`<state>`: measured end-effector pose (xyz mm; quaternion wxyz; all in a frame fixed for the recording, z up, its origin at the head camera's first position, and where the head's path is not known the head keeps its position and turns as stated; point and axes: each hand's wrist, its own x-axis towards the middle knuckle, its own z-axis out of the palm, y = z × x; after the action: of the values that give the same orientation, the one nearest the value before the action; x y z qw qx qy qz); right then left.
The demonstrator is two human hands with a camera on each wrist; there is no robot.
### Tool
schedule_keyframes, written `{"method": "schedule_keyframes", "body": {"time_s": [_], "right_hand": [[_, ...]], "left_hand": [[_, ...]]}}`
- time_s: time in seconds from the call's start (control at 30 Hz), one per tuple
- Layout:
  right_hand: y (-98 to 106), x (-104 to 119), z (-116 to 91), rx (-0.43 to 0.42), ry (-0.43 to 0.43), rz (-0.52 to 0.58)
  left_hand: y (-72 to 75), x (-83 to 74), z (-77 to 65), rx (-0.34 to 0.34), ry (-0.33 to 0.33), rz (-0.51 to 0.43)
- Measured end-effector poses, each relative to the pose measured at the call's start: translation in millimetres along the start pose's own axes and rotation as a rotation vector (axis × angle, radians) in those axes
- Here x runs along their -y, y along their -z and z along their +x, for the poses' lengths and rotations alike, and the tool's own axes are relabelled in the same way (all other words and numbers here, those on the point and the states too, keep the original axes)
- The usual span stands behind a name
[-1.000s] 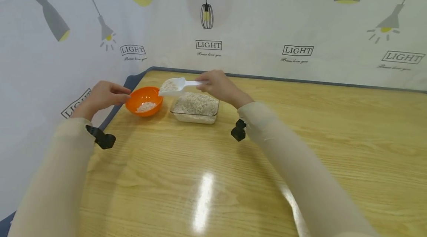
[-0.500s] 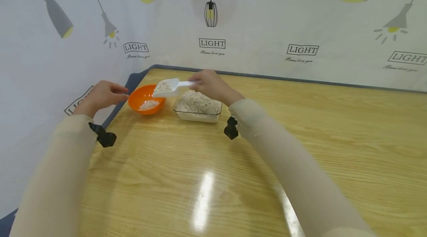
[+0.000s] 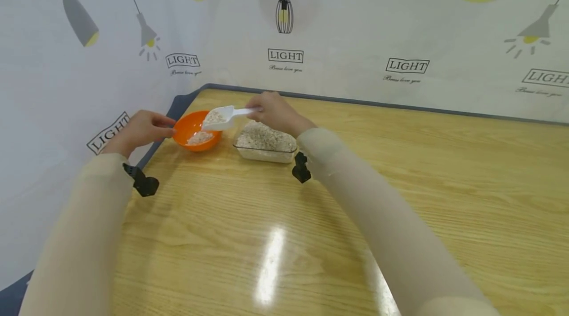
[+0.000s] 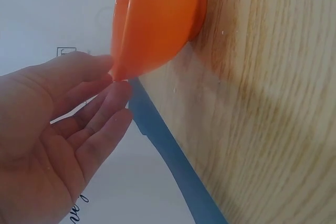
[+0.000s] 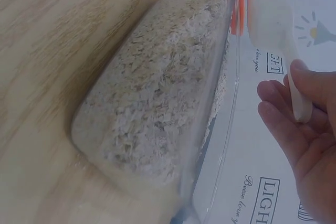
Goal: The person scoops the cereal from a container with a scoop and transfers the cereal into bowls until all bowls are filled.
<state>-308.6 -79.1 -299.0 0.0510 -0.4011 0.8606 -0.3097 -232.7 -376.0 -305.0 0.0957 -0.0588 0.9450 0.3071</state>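
My left hand (image 3: 141, 131) pinches the near-left rim of an orange bowl (image 3: 183, 131) between thumb and fingertips; the left wrist view shows the rim at the fingertips (image 4: 122, 88). A small heap of pale flakes, like oats (image 3: 199, 138), lies in the bowl. My right hand (image 3: 276, 112) grips the handle of a white scoop (image 3: 225, 118), whose blade holds more flakes and hangs over the bowl's right side. Just right of the bowl stands a clear rectangular container (image 5: 152, 82) heaped with flakes, below my right hand.
A wooden table (image 3: 213, 227) carries the bowl and container near its back left corner. A printed cloth backdrop (image 3: 338, 44) rises behind and along the left edge. A few small crumbs dot the wood beside the bowl.
The right hand has moved left with the loaded scoop, bringing it further over the bowl. The left hand stays at the bowl's rim. The head view has shifted slightly.
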Motion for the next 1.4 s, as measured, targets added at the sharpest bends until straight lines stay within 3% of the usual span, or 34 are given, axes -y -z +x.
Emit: {"method": "schedule_keyframes", "body": {"time_s": [0.37, 0.9, 1.4], "right_hand": [[-7.3, 5.9, 9.2, 0.006, 0.006, -0.06], [-1.1, 19.9, 19.0, 0.036, 0.029, -0.135], [-4.6, 46.0, 33.3, 0.077, 0.056, -0.264]], "left_hand": [[-1.3, 4.3, 0.9, 0.008, 0.011, -0.071], [-2.0, 4.8, 1.8, -0.01, 0.019, -0.058], [-1.1, 3.4, -0.8, -0.02, 0.014, -0.059]]}}
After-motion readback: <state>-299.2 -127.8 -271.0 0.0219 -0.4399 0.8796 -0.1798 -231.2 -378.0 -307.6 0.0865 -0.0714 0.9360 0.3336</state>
